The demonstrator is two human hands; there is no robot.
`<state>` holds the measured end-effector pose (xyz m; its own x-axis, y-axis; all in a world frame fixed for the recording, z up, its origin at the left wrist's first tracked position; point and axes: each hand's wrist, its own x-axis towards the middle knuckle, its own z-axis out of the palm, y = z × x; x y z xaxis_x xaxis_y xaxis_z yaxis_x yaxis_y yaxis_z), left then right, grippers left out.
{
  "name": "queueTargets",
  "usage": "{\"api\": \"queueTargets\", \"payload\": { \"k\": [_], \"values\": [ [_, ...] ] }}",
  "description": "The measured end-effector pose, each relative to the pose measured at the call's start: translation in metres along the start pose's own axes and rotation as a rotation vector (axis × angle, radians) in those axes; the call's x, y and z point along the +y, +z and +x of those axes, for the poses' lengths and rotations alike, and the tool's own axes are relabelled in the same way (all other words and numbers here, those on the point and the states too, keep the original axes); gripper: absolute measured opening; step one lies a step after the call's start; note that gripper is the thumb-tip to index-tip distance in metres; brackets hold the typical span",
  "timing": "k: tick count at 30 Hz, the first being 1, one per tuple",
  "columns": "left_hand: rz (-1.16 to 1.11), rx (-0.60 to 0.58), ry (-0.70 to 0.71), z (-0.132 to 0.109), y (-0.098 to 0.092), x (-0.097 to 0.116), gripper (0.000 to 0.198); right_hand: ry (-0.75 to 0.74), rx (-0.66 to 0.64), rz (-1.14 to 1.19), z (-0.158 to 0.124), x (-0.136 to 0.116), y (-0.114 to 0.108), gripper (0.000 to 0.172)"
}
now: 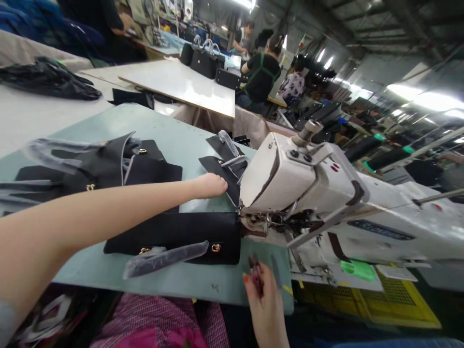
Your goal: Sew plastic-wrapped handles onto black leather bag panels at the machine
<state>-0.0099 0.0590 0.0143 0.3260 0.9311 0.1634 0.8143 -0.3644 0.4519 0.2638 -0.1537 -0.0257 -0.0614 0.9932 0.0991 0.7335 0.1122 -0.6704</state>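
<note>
Pink-and-dark checked cloth (152, 314) covers our lap at the near edge. Our right hand (266, 302) comes up from below, palm turned inward, fingers curled closed around a small reddish snips-like tool (256, 279) with dark tips, blurred. Our left forearm stretches in from the left, nearly straight, and ends in our left hand (210, 185), its fingers folded in; we cannot tell whether they grip anything.

Beneath that forearm, on the pale green tabletop (213, 286), lies a smooth black bag panel (174, 231), flat, its right end close by the sewing head. It bears gold-coloured ring fittings (216, 248) and a grey handle in clear plastic wrap (166, 259).

To the right stands a white industrial sewing machine (290, 179); its dark nameplate (381, 229) carries pale letters too blurred for us to read. Farther off, finished-looking black handbags (203, 64) stand on a white board (188, 89).
</note>
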Motion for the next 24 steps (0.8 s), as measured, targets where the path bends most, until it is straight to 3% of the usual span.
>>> {"api": "queueTargets", "payload": {
  "k": [3,6,9,12,15,18,21,24],
  "values": [
    [0.197,-0.049,0.01,0.005,-0.027,-0.02,0.025,-0.039,-0.143,-0.096,0.026,-0.058,0.003,0.025],
    [0.346,-0.068,-0.021,-0.002,-0.047,-0.031,0.031,-0.04,-0.208,-0.313,0.062,-0.103,0.007,0.021],
    [0.432,-0.076,-0.038,-0.018,-0.057,-0.03,0.036,-0.017,-0.204,-0.427,0.092,-0.128,0.015,0.019],
    [0.497,-0.058,-0.03,-0.031,-0.062,-0.028,0.037,-0.029,-0.196,-0.469,0.108,-0.138,0.023,0.025],
    [0.531,0.026,-0.005,-0.033,-0.067,-0.033,0.034,-0.065,-0.211,-0.419,0.102,-0.134,0.023,0.026],
    [0.296,0.217,-0.083,-0.021,-0.076,-0.046,0.028,-0.095,-0.238,-0.207,0.071,-0.112,0.013,0.025],
    [0.034,0.421,-0.18,0.009,-0.092,-0.056,0.026,-0.116,-0.157,-0.011,0.022,-0.067,0.006,0.034],
    [-0.128,0.584,-0.164,0.054,-0.105,-0.047,0.029,-0.065,-0.015,0.026,-0.025,-0.012,0.014,0.049]
  ]
}}
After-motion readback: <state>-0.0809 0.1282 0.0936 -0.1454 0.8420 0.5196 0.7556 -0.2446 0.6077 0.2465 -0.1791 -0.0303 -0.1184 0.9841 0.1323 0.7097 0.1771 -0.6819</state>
